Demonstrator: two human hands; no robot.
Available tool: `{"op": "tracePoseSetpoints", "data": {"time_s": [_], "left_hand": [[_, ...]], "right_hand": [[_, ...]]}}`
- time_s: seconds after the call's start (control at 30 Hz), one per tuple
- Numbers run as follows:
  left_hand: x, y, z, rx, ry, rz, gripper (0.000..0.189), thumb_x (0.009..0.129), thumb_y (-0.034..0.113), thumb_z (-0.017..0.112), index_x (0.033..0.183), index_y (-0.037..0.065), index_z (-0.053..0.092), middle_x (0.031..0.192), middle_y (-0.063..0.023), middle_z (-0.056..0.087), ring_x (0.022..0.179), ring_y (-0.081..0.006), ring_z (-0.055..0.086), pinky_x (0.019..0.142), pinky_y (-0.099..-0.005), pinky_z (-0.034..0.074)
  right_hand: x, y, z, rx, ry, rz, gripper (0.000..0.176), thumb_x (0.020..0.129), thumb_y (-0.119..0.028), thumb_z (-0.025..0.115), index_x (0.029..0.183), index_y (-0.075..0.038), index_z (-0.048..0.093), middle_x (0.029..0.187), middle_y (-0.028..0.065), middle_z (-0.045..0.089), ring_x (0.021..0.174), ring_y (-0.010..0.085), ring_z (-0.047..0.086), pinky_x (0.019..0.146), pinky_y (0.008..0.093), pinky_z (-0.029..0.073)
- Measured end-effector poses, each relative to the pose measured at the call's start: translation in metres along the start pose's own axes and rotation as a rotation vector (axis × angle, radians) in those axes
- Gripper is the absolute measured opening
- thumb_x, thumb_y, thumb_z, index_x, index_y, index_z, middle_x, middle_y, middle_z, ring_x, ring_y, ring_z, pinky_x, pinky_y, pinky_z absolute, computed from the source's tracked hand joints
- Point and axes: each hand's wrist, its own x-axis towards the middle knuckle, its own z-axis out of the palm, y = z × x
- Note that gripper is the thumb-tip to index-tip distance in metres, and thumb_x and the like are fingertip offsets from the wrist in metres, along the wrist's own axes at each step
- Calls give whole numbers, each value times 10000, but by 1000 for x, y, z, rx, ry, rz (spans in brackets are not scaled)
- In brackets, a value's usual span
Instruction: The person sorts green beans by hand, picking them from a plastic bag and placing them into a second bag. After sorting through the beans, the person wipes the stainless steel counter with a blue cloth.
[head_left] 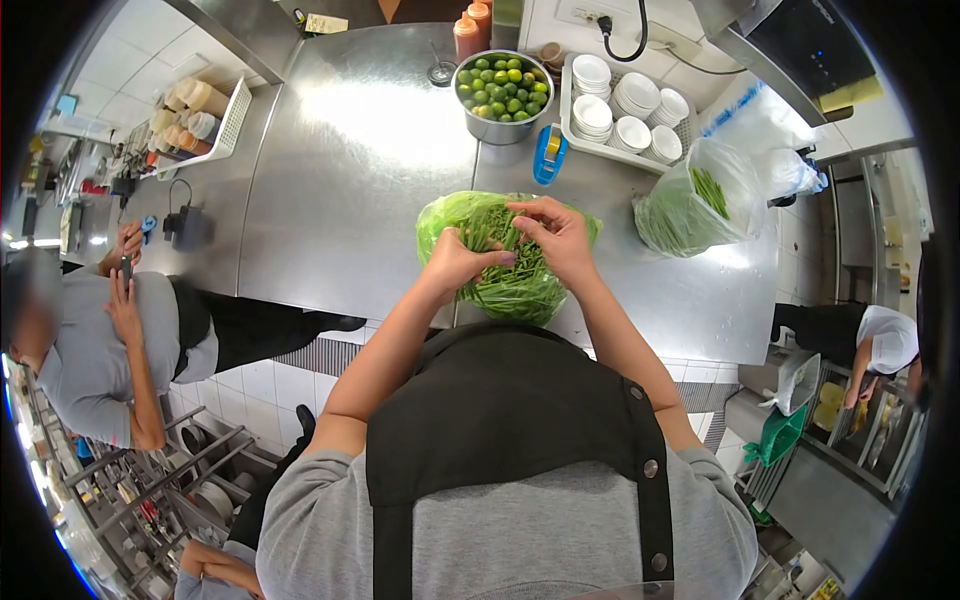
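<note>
A clear green-tinted plastic bag [436,212] lies open on the steel counter in front of me, filled with thin green stems [515,290]. My left hand [462,264] is over the bag's left side, thumb and fingers closed round some stems. Close beside it, my right hand [556,240] pinches at the stems from the right. Its fingertips nearly meet the left hand's, and exactly what lies between them is too small to make out. To the right stands a clear plastic bag [668,215] holding more green stems [708,192].
Beyond the bag are a steel pot [500,130] of limes, a blue tape dispenser [549,155] and a white tray [640,158] of stacked small dishes. Sauce bottles [468,38] stand at the back. One person [120,340] is at the left, another [880,340] at the right.
</note>
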Motion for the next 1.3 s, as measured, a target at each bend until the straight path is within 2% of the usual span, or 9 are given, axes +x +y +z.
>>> {"op": "tracePoseSetpoints", "data": {"time_s": [0.4,0.6,0.7,0.9,0.97,1.03,1.17,1.27,1.3], "left_hand": [[-5,9,5,-41,-104,-9,226,885,185,776,1043,31,725,836,-46,756,586,-52,555,517,-236,437],[11,-26,4,574,143,432,259,892,218,759,1011,-12,736,797,-168,736,669,-298,687,668,-421,538],[1,-14,6,603,75,374,300,883,233,755,1030,-27,725,807,-248,699,788,-428,690,752,-478,541],[4,-17,19,612,193,442,282,868,225,748,969,-37,725,795,-291,672,805,-451,674,744,-494,536],[-2,-11,21,562,153,447,276,868,215,753,958,-44,722,747,-276,665,750,-439,667,724,-478,537],[-16,5,24,553,52,454,271,869,210,754,954,-46,720,735,-272,661,720,-434,657,710,-466,536],[-22,14,31,197,0,430,199,895,158,746,943,-33,718,656,-124,690,568,-231,637,609,-391,528],[-18,31,15,-78,-120,86,188,918,156,744,1003,-10,722,735,-32,725,573,-99,584,538,-307,501],[-17,32,14,-184,-81,57,198,923,161,744,1026,-6,718,786,-32,737,582,-86,573,529,-288,490]], "right_hand": [[0,-1,-1,-171,-61,12,156,956,-106,676,1023,2,767,853,29,615,692,106,563,635,264,436],[1,1,-11,-671,-114,-240,137,930,-89,668,952,29,735,807,95,591,673,188,575,638,303,444],[-6,3,-7,-696,-64,-221,103,907,-58,674,925,30,725,795,106,589,678,206,573,636,319,443],[-9,5,15,-784,138,-292,48,875,-12,682,876,29,706,791,119,586,690,243,586,641,361,457],[-4,8,14,-877,187,-419,46,868,-9,684,845,29,694,788,129,581,680,277,587,639,386,462],[6,30,-16,-939,199,-359,55,858,-20,696,835,28,682,786,134,575,679,308,583,641,410,463],[4,26,-40,-1017,52,-216,94,864,-65,700,865,28,690,725,144,527,641,258,554,598,366,430],[-1,27,-43,-1135,-105,-45,164,921,-143,694,866,11,684,706,100,577,626,218,545,583,358,414],[-3,29,-42,-841,-92,60,163,932,-147,694,878,8,686,713,77,592,644,189,560,597,340,427]]}}
